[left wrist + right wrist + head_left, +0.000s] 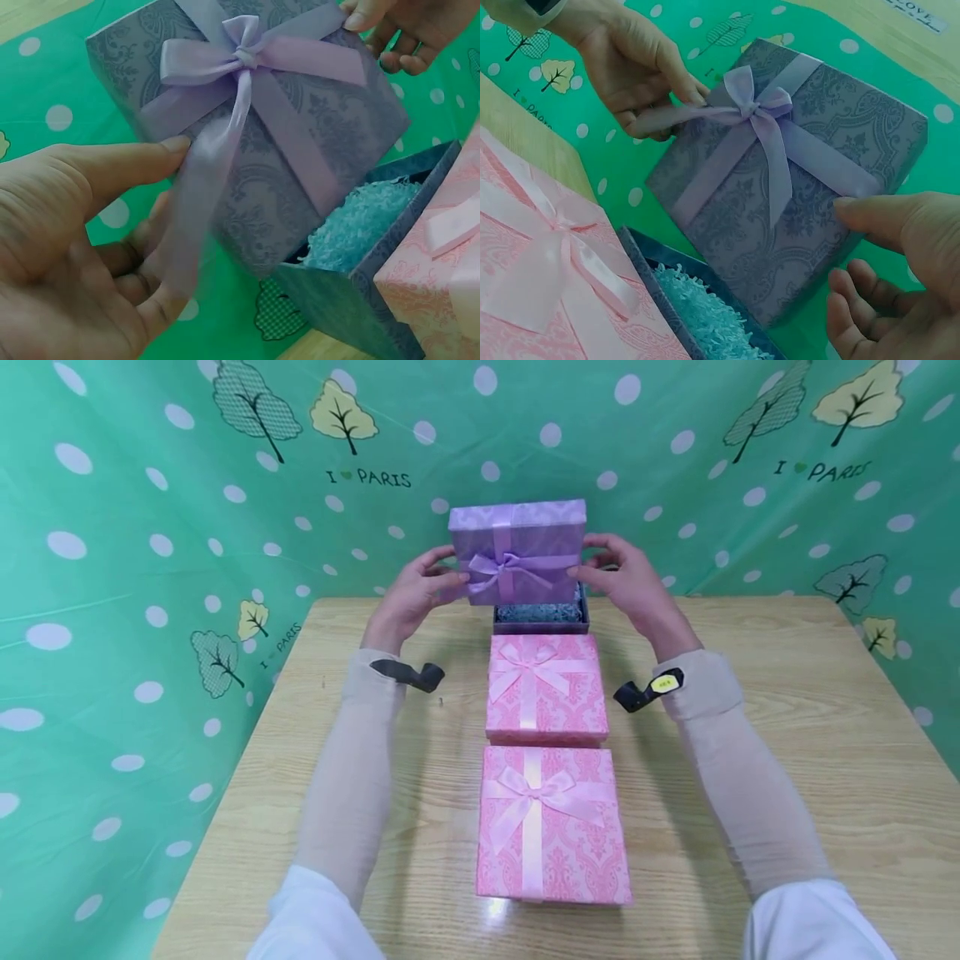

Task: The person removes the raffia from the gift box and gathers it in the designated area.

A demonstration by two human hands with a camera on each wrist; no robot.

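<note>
Both hands hold a purple lid [517, 550] tilted up above the open purple box [540, 618] at the far end of the wooden table [787, 760]. One edge is pinched by the left hand [416, 593], thumb on the patterned face beside the lilac bow [504, 568] and fingers curled behind; the right hand [626, 581] grips the opposite edge the same way. Pale blue shredded paper [538, 612] fills the box beneath. Two closed pink boxes sit in a row nearer the person: the middle pink box [545, 689] just beside the purple box, the near pink box [551, 822] closest. Green polka-dot cloth [150, 568] surrounds the table.
</note>
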